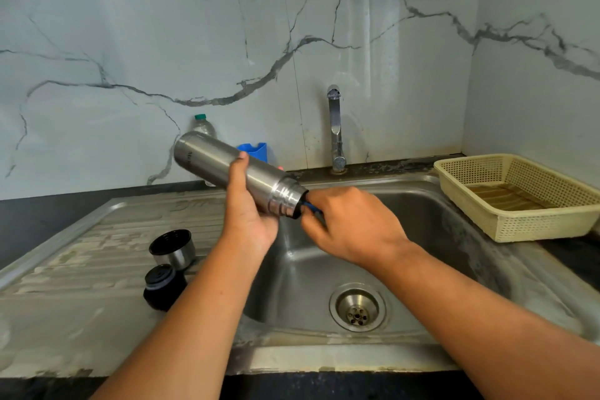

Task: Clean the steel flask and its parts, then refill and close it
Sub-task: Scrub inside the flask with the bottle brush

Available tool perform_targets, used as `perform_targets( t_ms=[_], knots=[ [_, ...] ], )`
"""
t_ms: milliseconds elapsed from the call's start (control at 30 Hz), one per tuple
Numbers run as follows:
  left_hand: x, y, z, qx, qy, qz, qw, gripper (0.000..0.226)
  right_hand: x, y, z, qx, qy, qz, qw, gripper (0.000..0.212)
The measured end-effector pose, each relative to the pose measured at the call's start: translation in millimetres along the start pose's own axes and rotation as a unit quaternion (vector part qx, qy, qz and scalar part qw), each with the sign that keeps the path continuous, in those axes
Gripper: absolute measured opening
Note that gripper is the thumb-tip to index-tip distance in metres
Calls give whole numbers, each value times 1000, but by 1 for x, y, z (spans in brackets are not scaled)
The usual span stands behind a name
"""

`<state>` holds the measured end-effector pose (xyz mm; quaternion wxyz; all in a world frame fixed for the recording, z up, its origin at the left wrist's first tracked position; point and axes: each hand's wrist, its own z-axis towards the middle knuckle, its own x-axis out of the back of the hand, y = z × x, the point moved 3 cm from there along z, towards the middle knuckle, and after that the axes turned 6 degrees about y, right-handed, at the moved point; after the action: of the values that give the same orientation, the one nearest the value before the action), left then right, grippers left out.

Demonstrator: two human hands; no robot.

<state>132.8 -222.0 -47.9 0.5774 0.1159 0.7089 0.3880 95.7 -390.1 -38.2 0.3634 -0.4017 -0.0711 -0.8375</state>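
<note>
- Two bare arms reach in from the bottom edge, the left forearm (201, 318) rising toward the middle and the right forearm (470, 308) crossing in from the lower right.
- Left hand (250, 214) grips the steel flask (220, 166) round its lower body, with the thumb laid over the top of the barrel and the fingers curled underneath.
- Held in the air over the left edge of the sink (422, 237), the flask is tilted, its base pointing up and left and its open threaded mouth pointing down and right.
- Right hand (350, 224) sits right at that mouth, its fingers curled round a thin blue handle (312, 207) that runs into the opening; whatever is on its far end is hidden inside the flask.
- On the ribbed drainboard (97, 253) left of the basin stands the steel cup lid (173, 248), open side up, and just in front of it the black stopper (164, 289); the two are close together and well apart from the flask.
- Down in the basin the round drain (357, 307) shows between the two arms.
- At the back rim a chrome tap (336, 127) stands upright against the marble-patterned wall (130, 42).
- Behind the flask stand a clear plastic bottle (204, 127) with a green cap and a blue plastic holder (256, 149).
- A cream plastic basket (535, 227) rests on the counter at the right of the sink.
</note>
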Motion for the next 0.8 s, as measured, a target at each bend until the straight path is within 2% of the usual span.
perform_targets(
  t_ms=[100, 167, 333, 400, 500, 600, 667, 800],
  knots=[
    [-1, 15, 2, -14, -1, -30, 999, 50, 7, 8, -1, -6, 2, 0, 1000, 28],
    [2, 28, 6, -24, 3, -65, 998, 40, 13, 16, -3, -5, 12, -6, 1000, 31],
    [-1, 1, -3, -10, -4, 11, 1000, 52, 1, 1, 2, -1, 4, 13, 1000, 24],
    [-1, 12, 0, -16, -3, -19, 1000, 54, 7, 8, 0, -4, 8, 9, 1000, 28],
    [4, 27, 7, -33, 1, -58, 998, 42, 13, 16, -4, 2, 16, -2, 1000, 30],
    [1, 6, 0, -19, -3, 1, 1000, 57, 5, 2, 1, 10, 18, 15, 1000, 26],
    [-1, 5, -3, -20, 1, 0, 1000, 65, 5, 3, 3, 3, 19, 21, 1000, 27],
    [0, 29, 4, -38, -8, -58, 998, 41, 16, 20, -4, 8, 34, 9, 999, 34]
  ],
)
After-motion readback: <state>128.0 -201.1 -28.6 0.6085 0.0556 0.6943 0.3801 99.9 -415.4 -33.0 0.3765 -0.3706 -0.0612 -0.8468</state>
